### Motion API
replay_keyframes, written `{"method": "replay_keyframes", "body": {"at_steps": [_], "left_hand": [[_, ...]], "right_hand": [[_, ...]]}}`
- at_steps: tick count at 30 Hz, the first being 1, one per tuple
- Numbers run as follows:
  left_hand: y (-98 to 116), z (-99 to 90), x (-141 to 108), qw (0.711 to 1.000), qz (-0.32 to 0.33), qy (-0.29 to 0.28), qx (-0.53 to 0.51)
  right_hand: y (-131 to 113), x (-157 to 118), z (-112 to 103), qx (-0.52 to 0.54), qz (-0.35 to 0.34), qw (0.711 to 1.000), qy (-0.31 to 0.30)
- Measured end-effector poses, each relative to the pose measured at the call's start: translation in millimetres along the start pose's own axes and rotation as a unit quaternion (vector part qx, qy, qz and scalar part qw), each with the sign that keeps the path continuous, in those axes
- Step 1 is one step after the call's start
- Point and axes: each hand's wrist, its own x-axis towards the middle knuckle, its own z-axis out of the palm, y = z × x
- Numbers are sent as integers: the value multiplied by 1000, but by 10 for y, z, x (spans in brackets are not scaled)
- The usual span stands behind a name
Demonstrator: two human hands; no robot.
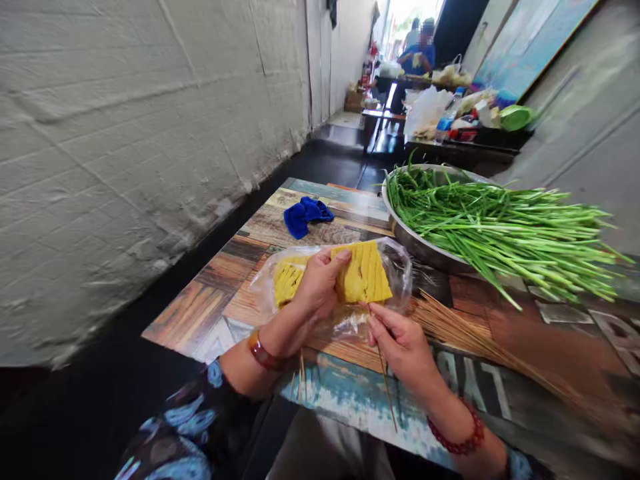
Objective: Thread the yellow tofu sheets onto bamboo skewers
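Clear bag: the clear bag (263, 279) lies open on the patchwork table (210, 287); its middle is hidden by the hands and what they hold.
Yellow sheet: the yellow sheet (365, 272), pleated, is held up over the right part of the clear bag.
Left hand: the left hand (319, 285) pinches the yellow sheet at its left side, thumb in front; the fingers behind are hidden.
Right hand: the right hand (397, 337), at the near right of the clear bag, pinches the thin stick (387, 390) near its upper end; whether the tip enters the sheet cannot be made out.
Yellow pieces: the other yellow pieces (287, 283) lie in the left part of the clear bag, partly covered by the left hand; their number is unclear.
Stick bundle: the stick bundle (453, 327) lies right of the clear bag, its near ends blurred.
Loose sticks: the loose sticks (301, 379) show on the near side of the clear bag, partly hidden by the left forearm.
Blue cloth: the blue cloth (306, 215) lies crumpled beyond the clear bag.
Metal bowl: the metal bowl (425, 253), beyond and right of the clear bag, is largely covered by long greens (500, 220).
Person: a blurred person (421, 57) is far beyond the clear bag.
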Motion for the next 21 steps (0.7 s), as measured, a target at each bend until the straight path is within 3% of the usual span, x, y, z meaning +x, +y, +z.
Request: {"method": "replay_keyframes", "body": {"at_steps": [7, 21], "left_hand": [[-8, 9, 19, 1000, -4, 12, -5], [-58, -21, 25, 1000, -8, -15, 5]], "right_hand": [[-34, -5, -10, 5, 4, 1000, -14], [53, 43, -29, 29, 17, 998, 45]]}}
